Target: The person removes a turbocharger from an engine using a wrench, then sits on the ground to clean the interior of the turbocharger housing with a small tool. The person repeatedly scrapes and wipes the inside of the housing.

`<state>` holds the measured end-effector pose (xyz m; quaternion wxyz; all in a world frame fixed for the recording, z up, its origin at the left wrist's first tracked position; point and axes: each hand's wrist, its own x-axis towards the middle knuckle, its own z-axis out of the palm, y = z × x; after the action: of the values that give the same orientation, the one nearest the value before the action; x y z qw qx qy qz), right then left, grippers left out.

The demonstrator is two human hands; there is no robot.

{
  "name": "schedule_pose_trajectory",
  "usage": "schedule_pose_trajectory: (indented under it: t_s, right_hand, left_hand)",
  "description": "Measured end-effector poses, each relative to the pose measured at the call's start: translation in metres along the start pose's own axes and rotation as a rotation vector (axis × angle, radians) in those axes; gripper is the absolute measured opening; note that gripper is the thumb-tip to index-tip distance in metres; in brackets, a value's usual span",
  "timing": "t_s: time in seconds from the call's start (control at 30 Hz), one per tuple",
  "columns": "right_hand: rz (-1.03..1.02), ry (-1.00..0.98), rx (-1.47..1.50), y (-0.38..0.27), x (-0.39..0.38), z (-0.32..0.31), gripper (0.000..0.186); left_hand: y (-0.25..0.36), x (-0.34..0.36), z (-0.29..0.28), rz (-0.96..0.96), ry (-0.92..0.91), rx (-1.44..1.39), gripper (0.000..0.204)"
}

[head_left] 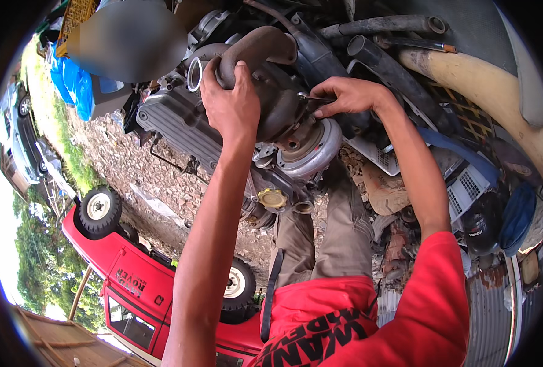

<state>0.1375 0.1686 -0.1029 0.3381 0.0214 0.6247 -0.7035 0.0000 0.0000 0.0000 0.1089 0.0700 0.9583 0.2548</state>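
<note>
My left hand (231, 101) grips a thick, curved, rust-brown metal pipe (256, 52) on top of an engine, its thumb and fingers on either side. A bright round pipe flange (194, 74) shows just beside its fingers. My right hand (348, 98) pinches a thin metal spanner (314, 98), whose far end sits against the dark manifold below the pipe. Beneath that hand is a round silver turbocharger housing (311, 153). The ribbed engine cover (173, 119) lies to the left, and a yellow oil filler cap (272, 198) is nearer to me.
Old hoses and a large tan pipe (479, 79) crowd the right, with a white plastic crate (467, 189) among scrap. A blue bag (79, 82) is at the far left. Gravel ground (143, 159) separates the engine from a red off-road vehicle (131, 269).
</note>
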Motion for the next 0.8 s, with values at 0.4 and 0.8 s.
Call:
schedule_pose_trajectory:
  t_s: [0.4, 0.8]
  right_hand:
    - [-0.095, 0.048, 0.123, 0.013, 0.001, 0.007, 0.046]
    - [-0.095, 0.058, 0.138, 0.013, 0.000, 0.008, 0.043]
  left_hand:
    - [-0.001, -0.002, 0.000, -0.005, -0.001, 0.003, 0.058]
    - [0.000, -0.001, 0.000, 0.006, 0.010, 0.008, 0.056]
